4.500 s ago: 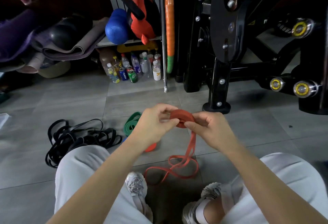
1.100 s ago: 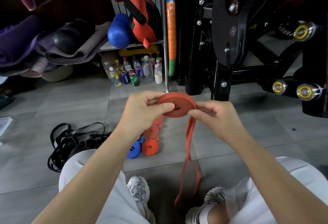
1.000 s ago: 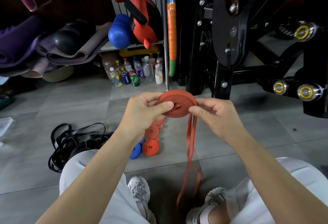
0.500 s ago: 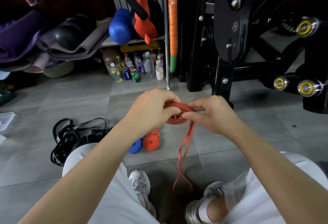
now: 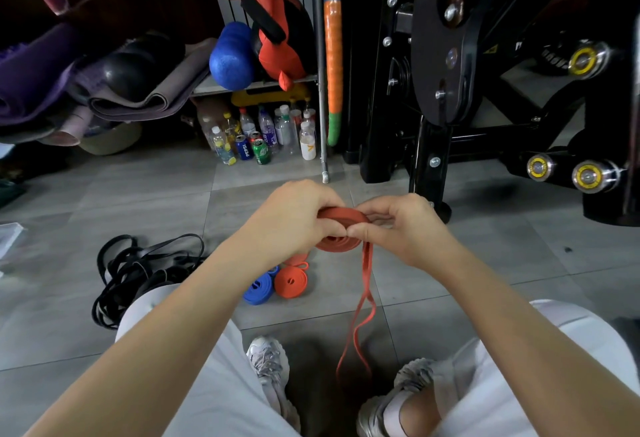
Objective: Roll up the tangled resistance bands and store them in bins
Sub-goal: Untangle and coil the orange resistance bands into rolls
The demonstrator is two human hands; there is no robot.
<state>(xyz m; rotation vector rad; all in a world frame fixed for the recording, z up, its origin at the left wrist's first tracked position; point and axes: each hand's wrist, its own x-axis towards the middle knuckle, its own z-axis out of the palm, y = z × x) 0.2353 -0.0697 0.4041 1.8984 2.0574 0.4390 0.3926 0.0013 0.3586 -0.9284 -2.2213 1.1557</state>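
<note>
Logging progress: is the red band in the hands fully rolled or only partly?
Partly rolled: the left hand and right hand grip the red band at its coil; a loose tail hangs toward the floor.

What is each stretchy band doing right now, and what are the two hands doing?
Held red band: partly rolled into a coil, loose tail hanging down.
Left hand: grips the coil.
Right hand: pinches the coil's edge.
Red roll: fully rolled, lying on the floor.
Blue roll: fully rolled, on the floor touching the red roll.
Black bands: tangled in a loose pile on the floor.
</note>
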